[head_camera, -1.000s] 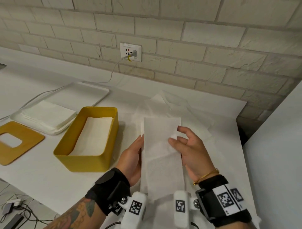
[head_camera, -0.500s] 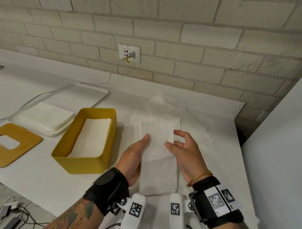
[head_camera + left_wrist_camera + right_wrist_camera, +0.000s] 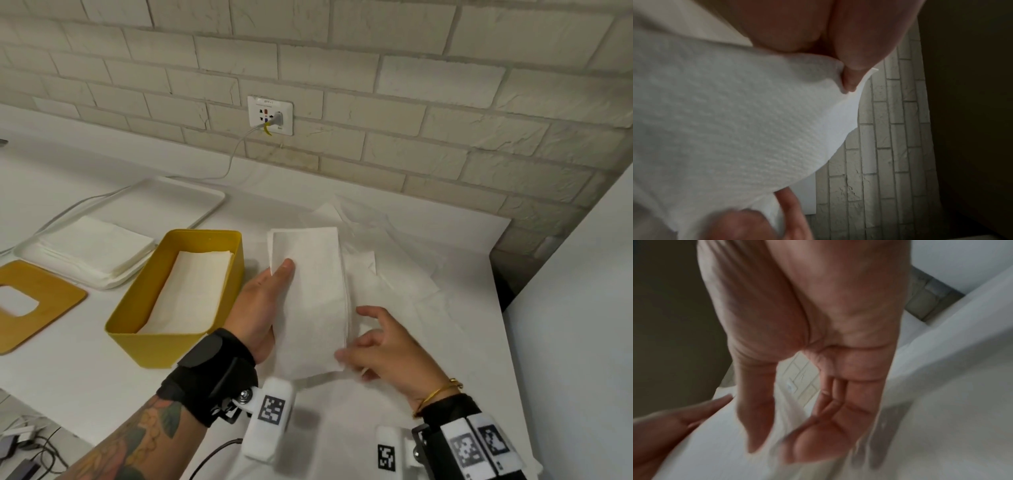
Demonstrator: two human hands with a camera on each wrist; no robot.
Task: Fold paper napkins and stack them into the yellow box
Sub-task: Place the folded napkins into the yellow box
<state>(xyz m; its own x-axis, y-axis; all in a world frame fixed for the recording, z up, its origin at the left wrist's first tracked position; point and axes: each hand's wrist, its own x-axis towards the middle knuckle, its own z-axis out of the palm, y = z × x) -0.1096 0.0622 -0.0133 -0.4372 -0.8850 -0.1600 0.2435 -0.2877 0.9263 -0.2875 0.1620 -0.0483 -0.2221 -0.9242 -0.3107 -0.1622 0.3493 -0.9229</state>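
The folded paper napkin [image 3: 310,301] is a long, narrow white strip held just above the white counter [image 3: 85,383], lying lengthwise away from the person, a little right of the yellow box [image 3: 150,346] and above the loose unfolded napkins [image 3: 387,274] spread toward the counter's far right corner. The left hand [image 3: 262,308] holds it along its left long edge, thumb on top near the far corner and fingers beneath; the left wrist view shows the embossed sheet draped and bowed over those fingers. The right hand [image 3: 383,349] is at the near right corner, fingers loosely curled and blurred; whether it pinches the corner or merely brushes it I cannot tell. This is thin, soft, nearly weightless paper: it sags wherever unsupported, its layers may spring apart, and it would probably tear if tugged. It seems best taken flat, with support under the long edge or at both short ends, pressing the layers together lightly. The box sits near the counter's front edge with a folded stack [image 3: 185,294] already in it, long side matching the strip, so it can likely go in without turning.
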